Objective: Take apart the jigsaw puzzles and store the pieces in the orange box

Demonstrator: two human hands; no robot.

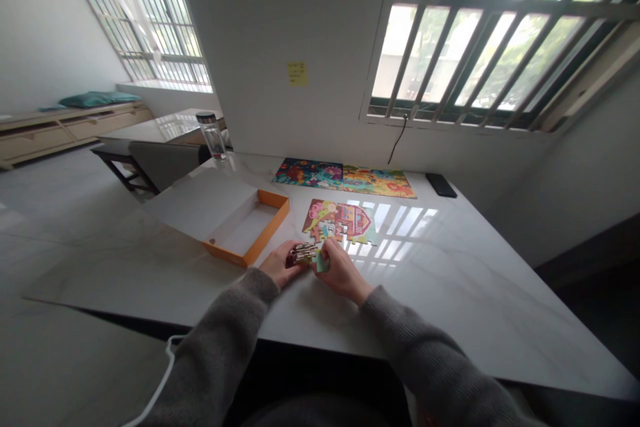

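My left hand [284,263] is closed around a stack of jigsaw puzzle pieces [305,252], their edges facing up. Beside it, my right hand [343,270] pinches a light green puzzle piece [323,262] close to the stack. Just beyond both hands lies a partly joined jigsaw puzzle [345,219] with a red barn and a pink tree, its near edge uneven. My fingers hide part of the stack and of the green piece.
An orange-rimmed open box [270,230] stands to the left. Two picture panels [345,177] lie along the wall, with a black phone [441,185] at the right. A glass bottle [213,137] stands at the back left corner of the white table [450,293].
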